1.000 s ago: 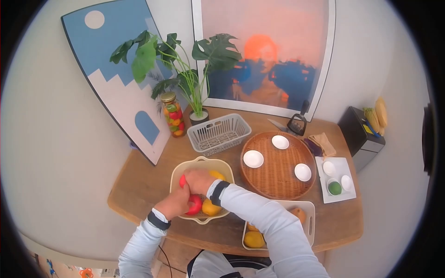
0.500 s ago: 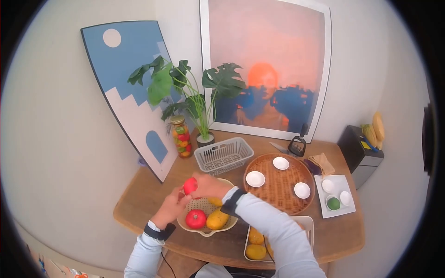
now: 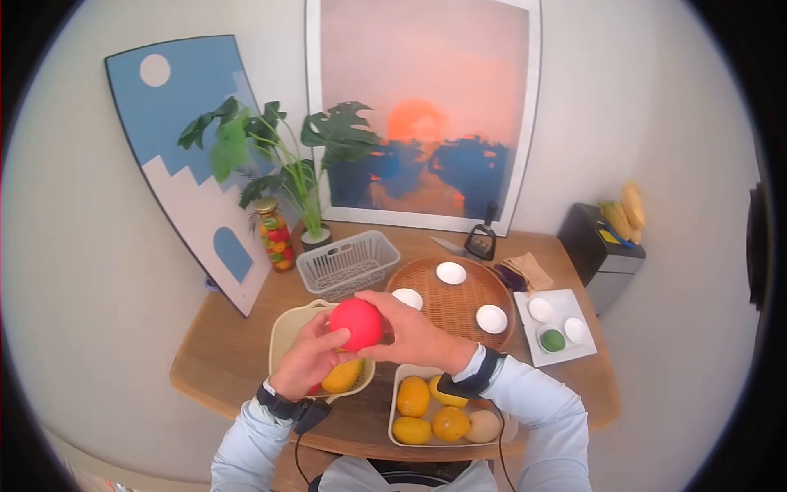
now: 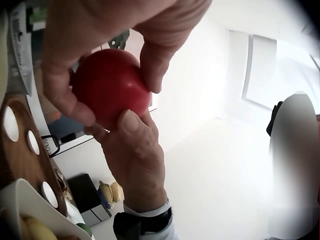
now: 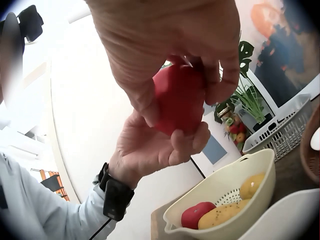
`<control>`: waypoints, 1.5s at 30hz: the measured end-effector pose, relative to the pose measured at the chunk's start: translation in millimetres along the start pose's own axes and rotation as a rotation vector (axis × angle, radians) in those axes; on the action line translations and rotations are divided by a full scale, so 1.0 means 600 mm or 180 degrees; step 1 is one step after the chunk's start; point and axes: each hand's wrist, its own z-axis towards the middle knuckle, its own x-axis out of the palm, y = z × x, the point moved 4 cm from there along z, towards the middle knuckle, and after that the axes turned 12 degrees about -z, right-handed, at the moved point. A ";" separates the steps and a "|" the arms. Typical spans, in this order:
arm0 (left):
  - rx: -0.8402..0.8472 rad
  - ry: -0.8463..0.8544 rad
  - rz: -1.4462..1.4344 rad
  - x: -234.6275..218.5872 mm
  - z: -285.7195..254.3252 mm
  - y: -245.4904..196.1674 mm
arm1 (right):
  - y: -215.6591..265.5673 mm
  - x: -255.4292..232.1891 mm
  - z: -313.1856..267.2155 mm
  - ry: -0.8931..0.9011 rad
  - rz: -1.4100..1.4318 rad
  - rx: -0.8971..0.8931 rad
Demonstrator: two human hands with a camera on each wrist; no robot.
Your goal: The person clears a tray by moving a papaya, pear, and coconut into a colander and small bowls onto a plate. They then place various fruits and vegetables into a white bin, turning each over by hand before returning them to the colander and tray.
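A smooth, glossy red tomato [image 3: 357, 324] is held by both hands above the right side of a cream colander [image 3: 284, 334]. My left hand [image 3: 310, 354] grips it from the left, its thumb across the front. Fingers and thumb of my right hand [image 3: 414, 332] curl round the other side. Close up, the left wrist view shows the tomato [image 4: 111, 89] between the fingertips of the two hands. Below, the colander [image 5: 235, 172] holds another red fruit [image 5: 196, 215], a speckled yellow fruit [image 5: 224, 214] and a smaller yellow one [image 5: 252, 186].
A white tray [image 3: 399, 381] of several yellow fruits sits at the front. Behind are a grey basket [image 3: 348, 264] and a round wicker tray [image 3: 459, 307] with white dishes. A knife [image 3: 448, 245], grater [image 3: 482, 240], glass jar [image 3: 275, 236] and potted plant [image 3: 314, 234] stand farther back.
Both hands have lifted the tomato up out of the colander and brought it nearer and to the right. The head view has shifted, and more of the white tray's fruit shows.
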 end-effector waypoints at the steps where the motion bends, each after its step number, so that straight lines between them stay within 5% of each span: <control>1: -0.0031 -0.0036 0.0145 0.014 0.006 0.011 | 0.003 -0.012 -0.018 -0.0027 -0.0230 -0.0008; 6: -0.0140 0.0070 0.0797 0.073 0.046 0.094 | -0.007 -0.066 -0.114 -0.0318 -0.1153 0.0131; 17: -0.0791 0.1127 0.1485 0.203 0.133 0.240 | -0.031 -0.166 -0.281 -0.0869 -0.1482 0.0743; 20: -0.1082 0.1254 0.1869 0.216 0.141 0.261 | -0.083 -0.203 -0.340 -0.1271 -0.1785 0.1103; 22: -0.1049 0.1553 0.2610 0.199 0.139 0.268 | -0.167 -0.278 -0.425 -0.1997 -0.2001 0.2112; 26: -0.0829 0.1342 0.2835 0.172 0.098 0.231 | -0.334 -0.361 -0.579 -0.2460 -0.2473 0.2924; 29: -0.0653 0.0968 0.2972 0.138 0.066 0.190 | -0.388 -0.380 -0.632 -0.2506 -0.2200 0.3642; 32: -0.0663 0.0377 0.2561 0.078 0.039 0.162 | -0.426 -0.372 -0.645 -0.2359 -0.2889 0.3474; 38: -0.0388 -0.0605 0.2961 -0.029 -0.011 0.085 | -0.495 -0.355 -0.682 -0.2228 -0.2200 0.4118; 40: -0.0139 -0.0924 0.3054 -0.030 -0.027 0.054 | -0.479 -0.356 -0.688 -0.2369 -0.1812 0.3729; 41: 0.0079 -0.0986 0.3222 -0.056 -0.034 0.041 | -0.431 -0.369 -0.662 -0.1897 -0.1940 0.4122; 42: 0.0405 -0.0906 0.3991 -0.091 -0.037 0.027 | -0.415 -0.367 -0.659 -0.1854 -0.1731 0.3907; 43: 0.0408 -0.0993 0.4301 -0.102 -0.045 0.012 | -0.414 -0.367 -0.675 -0.2120 -0.1436 0.3884; 44: 0.0273 -0.1112 0.4529 -0.099 -0.049 -0.004 | -0.479 -0.377 -0.739 -0.2244 -0.2218 0.3894; 45: 0.0206 -0.1021 0.4603 -0.130 -0.055 -0.011 | -0.481 -0.376 -0.759 -0.2795 -0.1769 0.3495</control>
